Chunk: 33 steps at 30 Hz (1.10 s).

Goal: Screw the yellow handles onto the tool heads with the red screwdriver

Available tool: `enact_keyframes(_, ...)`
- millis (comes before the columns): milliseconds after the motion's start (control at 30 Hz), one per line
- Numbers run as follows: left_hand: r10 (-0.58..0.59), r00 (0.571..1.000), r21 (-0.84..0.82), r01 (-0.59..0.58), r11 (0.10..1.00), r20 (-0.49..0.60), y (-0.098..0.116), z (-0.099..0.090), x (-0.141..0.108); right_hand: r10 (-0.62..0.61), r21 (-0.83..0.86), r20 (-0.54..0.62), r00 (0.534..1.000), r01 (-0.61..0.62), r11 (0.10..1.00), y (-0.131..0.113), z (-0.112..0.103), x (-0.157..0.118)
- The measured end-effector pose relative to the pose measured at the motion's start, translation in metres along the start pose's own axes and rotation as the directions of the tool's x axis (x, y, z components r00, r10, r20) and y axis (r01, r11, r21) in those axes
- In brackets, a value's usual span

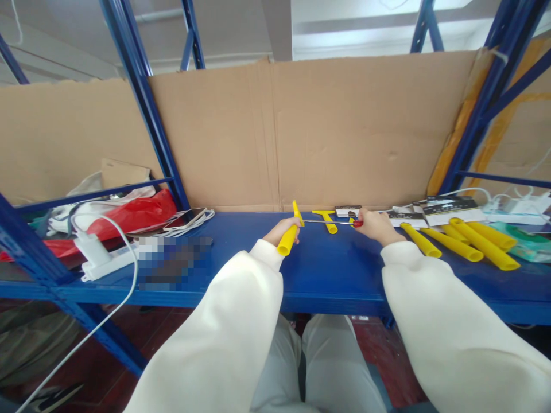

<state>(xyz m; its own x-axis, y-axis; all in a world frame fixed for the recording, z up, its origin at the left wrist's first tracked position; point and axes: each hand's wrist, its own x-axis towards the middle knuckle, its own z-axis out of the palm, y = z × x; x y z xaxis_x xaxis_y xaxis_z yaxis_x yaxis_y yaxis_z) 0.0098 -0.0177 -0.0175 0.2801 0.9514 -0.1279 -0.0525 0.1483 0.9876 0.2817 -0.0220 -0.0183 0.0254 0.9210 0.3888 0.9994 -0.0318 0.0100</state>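
Two hands working above the blue shelf point(336, 269). Left hand point(282, 230): grip closed round a yellow T-piece point(289, 238), its open tube end toward 7 o'clock. Right hand point(377, 227): grip closed on a red handle point(357, 223), thin metal rod point(325, 222) running to 9 o'clock, up to the held piece's head; contact too small to confirm. Second yellow T-piece point(330, 225) lies on the shelf between the hands, 3 o'clock of the left. Yellow tubes point(484, 244) at 3-4 o'clock of the right; red bag point(138, 215) at 9 o'clock of the left.
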Motion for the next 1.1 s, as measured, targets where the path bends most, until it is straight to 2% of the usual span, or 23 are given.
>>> enact_keyframes(267, 0.029, 1.0, 0.017, -0.029, 0.999, -0.008, -0.0008, 0.0002, -0.0006, -0.031, -0.02, -0.043, 0.999, 0.03, 0.999, -0.0004, 0.0001, 0.0)
enact_keyframes(433, 0.025, 1.0, 0.026, -0.025, 0.999, -0.017, -0.0019, 0.0003, 0.001, -0.011, -0.027, 0.005, 1.0, 0.011, 1.0, -0.0035, -0.0046, -0.0016)
enact_keyframes(633, 0.035, 0.999, 0.038, -0.034, 0.999, -0.025, -0.004, 0.0, 0.0031, -0.011, -0.012, -0.028, 1.0, 0.011, 1.0, -0.003, -0.0037, -0.0016)
enact_keyframes(900, 0.023, 0.999, 0.061, -0.02, 0.998, -0.048, -0.0005, 0.0024, -0.0007, -0.007, -0.005, 0.012, 1.0, 0.007, 1.0, -0.0046, -0.0074, -0.0043)
enact_keyframes(1100, 0.029, 0.998, 0.059, -0.025, 0.998, -0.055, 0.0008, 0.0027, -0.0016, -0.055, 0.038, 0.023, 0.998, 0.054, 0.998, -0.0046, -0.0047, -0.0039)
